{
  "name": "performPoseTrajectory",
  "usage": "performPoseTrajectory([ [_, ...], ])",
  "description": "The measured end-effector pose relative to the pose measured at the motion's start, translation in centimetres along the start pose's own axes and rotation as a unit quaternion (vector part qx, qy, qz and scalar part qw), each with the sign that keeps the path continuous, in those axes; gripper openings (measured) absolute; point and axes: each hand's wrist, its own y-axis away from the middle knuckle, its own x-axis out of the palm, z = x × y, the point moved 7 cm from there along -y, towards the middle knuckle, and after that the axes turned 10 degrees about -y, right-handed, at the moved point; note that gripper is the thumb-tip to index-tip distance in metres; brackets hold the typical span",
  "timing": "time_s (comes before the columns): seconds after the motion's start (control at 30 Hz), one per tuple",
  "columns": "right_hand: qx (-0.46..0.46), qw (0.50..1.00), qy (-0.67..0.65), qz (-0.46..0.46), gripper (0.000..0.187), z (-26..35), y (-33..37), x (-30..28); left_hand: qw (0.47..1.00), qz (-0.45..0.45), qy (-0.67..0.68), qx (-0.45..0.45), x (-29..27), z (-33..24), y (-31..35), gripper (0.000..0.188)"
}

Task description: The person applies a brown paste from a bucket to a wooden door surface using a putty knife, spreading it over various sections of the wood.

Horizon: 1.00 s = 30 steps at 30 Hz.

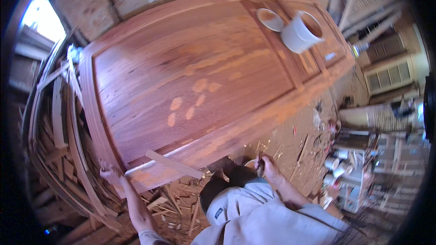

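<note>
A large reddish-brown panelled wooden door [150, 77] lies flat before me, with pale orange patches on its main panel. My left hand [111, 172] is at its near left corner, fingers curled over the edge. Off the near edge, my right hand [270, 169] is closed around a small dark thing that I cannot make out. Below that hand, a container [249, 164] is partly hidden. A thin wooden strip [175, 164] lies aslant across the door's near edge, one end sticking out towards me.
A white bucket [297, 36] and a round lid [271, 19] with orange-brown residue stand at the door's far right. Timber offcuts [63, 140] crowd the left side. Shavings and scraps litter the floor [290, 149]. Shelving with tins [340, 168] is at the right.
</note>
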Motion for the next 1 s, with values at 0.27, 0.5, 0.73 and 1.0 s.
performPoseTrajectory([
  [0.27, -0.112, 0.970, -0.166, -0.138, 0.025, 1.8, 2.8, -14.3, 0.902, -0.243, 0.306, -0.181, -2.9, 12.4, 6.0, 0.026],
  [0.5, -0.171, 0.954, -0.177, -0.172, 0.031, 8.3, -2.5, -20.3, 0.953, 0.288, 0.077, 0.054, -0.2, 15.1, 33.6, 0.040],
  [0.73, -0.282, 0.924, 0.050, -0.254, 0.035, 13.1, -13.7, -29.9, 0.690, 0.657, 0.199, 0.227, -12.8, 6.8, 54.1, 0.037],
  [1.0, -0.229, 0.955, 0.007, -0.190, 0.035, 9.4, -16.8, -28.7, 0.777, 0.533, 0.321, 0.090, -18.2, -3.3, 52.8, 0.034],
])
